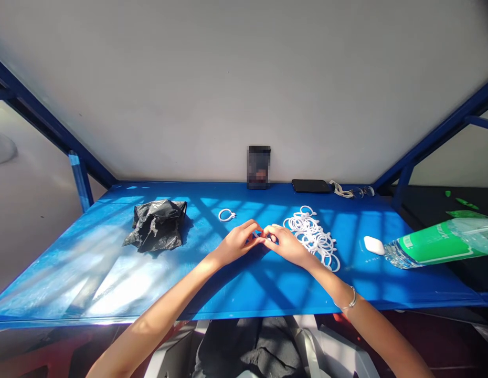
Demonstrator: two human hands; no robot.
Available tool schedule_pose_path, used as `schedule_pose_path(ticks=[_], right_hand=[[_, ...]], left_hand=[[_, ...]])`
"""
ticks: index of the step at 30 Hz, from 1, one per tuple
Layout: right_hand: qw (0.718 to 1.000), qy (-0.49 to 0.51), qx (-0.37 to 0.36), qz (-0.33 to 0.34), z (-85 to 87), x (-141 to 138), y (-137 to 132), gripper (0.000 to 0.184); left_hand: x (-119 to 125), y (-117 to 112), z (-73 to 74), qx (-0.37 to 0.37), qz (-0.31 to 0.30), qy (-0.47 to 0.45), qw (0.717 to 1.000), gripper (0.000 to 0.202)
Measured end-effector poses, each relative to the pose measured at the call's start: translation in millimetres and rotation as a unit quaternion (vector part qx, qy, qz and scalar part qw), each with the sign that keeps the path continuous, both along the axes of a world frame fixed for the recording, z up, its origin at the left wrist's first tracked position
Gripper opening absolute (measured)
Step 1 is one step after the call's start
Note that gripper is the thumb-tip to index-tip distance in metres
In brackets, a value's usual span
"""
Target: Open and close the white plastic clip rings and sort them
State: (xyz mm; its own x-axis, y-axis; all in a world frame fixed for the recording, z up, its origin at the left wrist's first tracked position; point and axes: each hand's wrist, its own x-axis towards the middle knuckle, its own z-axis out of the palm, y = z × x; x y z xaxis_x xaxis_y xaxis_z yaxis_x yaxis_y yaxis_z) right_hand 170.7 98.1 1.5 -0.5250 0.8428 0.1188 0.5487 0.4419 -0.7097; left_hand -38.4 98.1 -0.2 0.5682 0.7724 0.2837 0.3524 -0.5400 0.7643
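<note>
My left hand (239,241) and my right hand (285,244) meet over the middle of the blue table (110,273), fingertips pinched together on something small that I cannot make out. A pile of several white plastic rings (313,236) lies just right of my right hand. One single white ring (226,214) lies apart, behind my left hand. A bracelet sits on my right wrist.
A crumpled black plastic bag (158,224) lies at the left. At the back stand a small dark object (258,167), a black phone (310,185) and glasses (356,192). A white earbud case (373,245) and a lying water bottle (436,244) are at the right.
</note>
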Motion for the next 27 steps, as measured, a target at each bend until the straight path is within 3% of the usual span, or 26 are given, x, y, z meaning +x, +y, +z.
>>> schedule_pose_path(ticks=[8,15,24,27], right_hand=[[0.979,0.163,-0.124,-0.006,-1.8,0,4,0.026],[0.932,0.290,-0.214,0.024,6.2,3,8,0.042],[0.900,0.322,-0.292,0.028,3.6,-1,8,0.045],[0.880,0.347,-0.323,0.046,3.4,-3,5,0.048]], left_hand=[[4,3,-4.0,-0.207,0.014,-0.139,0.968,0.041],[8,4,-0.1,-0.342,-0.001,-0.307,0.888,0.052],[14,-6,6.8,-0.357,-0.068,-0.251,0.897,0.052],[17,-7,6.1,-0.383,-0.073,-0.280,0.877,0.052]])
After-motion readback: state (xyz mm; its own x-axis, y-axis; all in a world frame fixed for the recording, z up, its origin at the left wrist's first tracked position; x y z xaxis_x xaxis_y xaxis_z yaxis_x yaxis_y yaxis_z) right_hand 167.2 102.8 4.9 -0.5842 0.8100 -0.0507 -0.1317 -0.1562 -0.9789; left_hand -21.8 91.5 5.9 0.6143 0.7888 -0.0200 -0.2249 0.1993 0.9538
